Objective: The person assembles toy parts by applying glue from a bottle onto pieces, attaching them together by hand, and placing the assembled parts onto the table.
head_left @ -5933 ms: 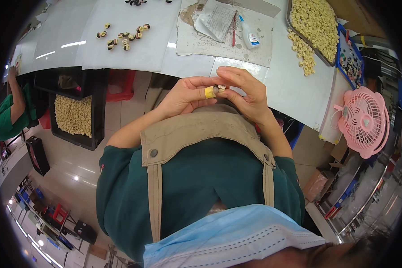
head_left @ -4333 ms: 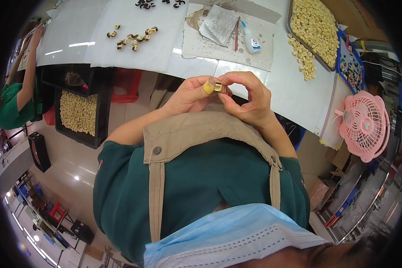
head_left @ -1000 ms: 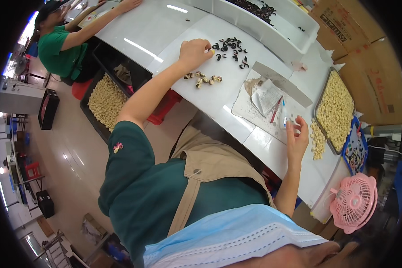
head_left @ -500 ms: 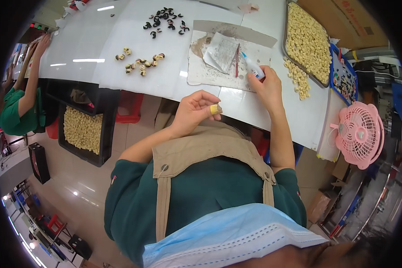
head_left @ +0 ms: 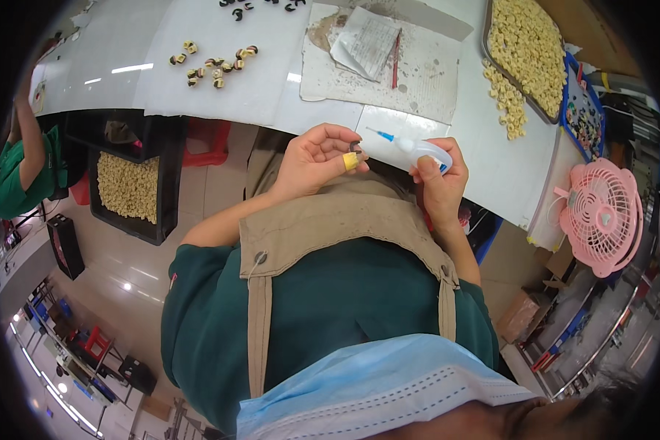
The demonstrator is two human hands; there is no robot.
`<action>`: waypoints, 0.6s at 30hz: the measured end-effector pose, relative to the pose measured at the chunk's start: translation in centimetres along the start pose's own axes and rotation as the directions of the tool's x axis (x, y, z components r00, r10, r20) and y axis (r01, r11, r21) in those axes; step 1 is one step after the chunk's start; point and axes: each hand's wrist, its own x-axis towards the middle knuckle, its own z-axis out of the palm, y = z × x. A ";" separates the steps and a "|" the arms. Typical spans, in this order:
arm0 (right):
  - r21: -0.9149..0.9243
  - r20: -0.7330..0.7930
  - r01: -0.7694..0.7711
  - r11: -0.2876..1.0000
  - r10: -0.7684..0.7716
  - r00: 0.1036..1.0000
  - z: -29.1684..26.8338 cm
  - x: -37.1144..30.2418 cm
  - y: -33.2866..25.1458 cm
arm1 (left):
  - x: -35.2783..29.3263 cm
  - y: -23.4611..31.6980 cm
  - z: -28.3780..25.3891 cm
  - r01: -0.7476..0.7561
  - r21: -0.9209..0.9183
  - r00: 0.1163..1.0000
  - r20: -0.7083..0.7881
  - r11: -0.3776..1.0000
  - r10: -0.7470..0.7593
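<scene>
Over the table's front edge, my left hand pinches a small dark curved piece between thumb and fingertips. Yellow tape wraps the thumb of that hand. To the right, my right hand grips a white squeeze glue bottle. Its blue, needle-like tip points left toward the pinched piece, a short gap away. Beyond the hands lies a stained cardboard sheet, bearing a crumpled printed paper and a thin red stick.
Several two-tone cream-and-dark pieces lie left of the cardboard, with black curved pieces farther back. On the right are a tray of cream pieces, a blue tray and a pink fan. A co-worker's green sleeve shows far left.
My right hand has brought the glue bottle from the cardboard back toward my left hand, its tip now turned left. A dark piece now shows in my left fingertips. The view has shifted slightly.
</scene>
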 end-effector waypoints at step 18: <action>-0.530 0.184 0.689 0.495 -0.726 0.663 1.2 -1.0 0.1 | -0.6 -0.3 0.1 0.022 -0.088 0.999 -0.024 0.996 -0.025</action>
